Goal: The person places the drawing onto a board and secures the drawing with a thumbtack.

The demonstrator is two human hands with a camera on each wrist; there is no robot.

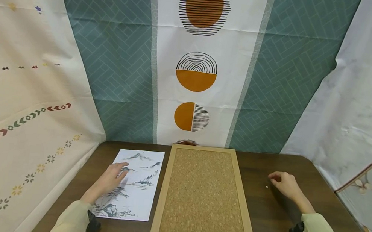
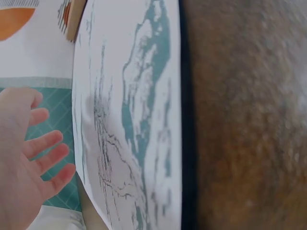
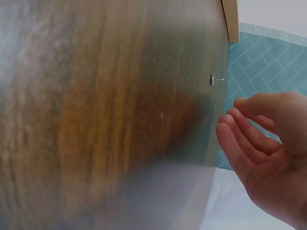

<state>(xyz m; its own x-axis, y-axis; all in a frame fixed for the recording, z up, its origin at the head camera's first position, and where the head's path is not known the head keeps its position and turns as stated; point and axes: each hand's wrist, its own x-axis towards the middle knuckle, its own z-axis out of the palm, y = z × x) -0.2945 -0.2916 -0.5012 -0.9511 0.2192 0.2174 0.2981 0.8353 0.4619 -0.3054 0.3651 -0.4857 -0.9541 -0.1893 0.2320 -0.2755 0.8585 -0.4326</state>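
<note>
Flat printed paper (image 1: 137,186) lies beside a grainy corkboard (image 1: 205,195).

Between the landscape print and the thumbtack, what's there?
In the head view, the cork board lies between print and thumbtack, with bare tabletop either side.

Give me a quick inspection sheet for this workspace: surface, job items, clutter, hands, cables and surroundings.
Surface: dark brown wood-grain table.
Job's things: landscape print flat, left of a wood-framed cork board; thumbtack right of the board, pin upward.
Clutter: nothing seen.
Hands: left hand over the print, fingers spread; right hand beside the thumbtack, fingers bent, holding nothing visible.
Cables: nothing seen.
Surroundings: teal-and-white patterned cloth behind, cream cloth left, marbled white cloth right.
</note>
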